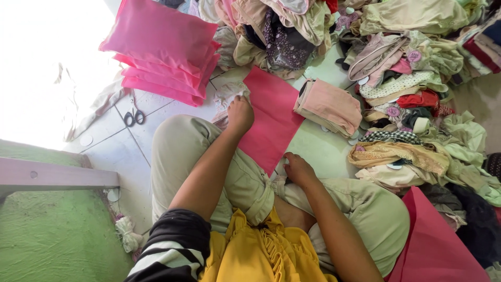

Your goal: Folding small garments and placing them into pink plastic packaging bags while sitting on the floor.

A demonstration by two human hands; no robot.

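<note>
The person sits cross-legged on the tiled floor [120, 151], and both hands rest on a flat pink bag [271, 117] laid out just past the knees. The left hand [240, 113] is curled, knuckles up, pressing on the bag's upper left edge, where a bit of pale patterned cloth [228, 95] shows just beyond the fingers; whether the fingers pinch the bag or the cloth I cannot tell. The right hand [298, 168] is loosely closed at the bag's lower corner, fingertips on or under the edge; its grip is hidden too.

The bag's long axis runs on a slant, from the far end beyond the left hand down to the near corner at the right hand. So the two hands sit at opposite ends of it, the left reaching further out, the right close to the lap. Most of the bag lies between them, and to the right of the left hand.

Just right of the bag lies a folded stack of peach cloth [330, 106], nearer the right hand. Beyond both hands is a big heap of mixed clothes [412, 83]. Left of the left hand lie scissors [134, 117], and further out a pile of filled pink bags [162, 49]. Another flat pink sheet [433, 245] lies by the right knee.
</note>
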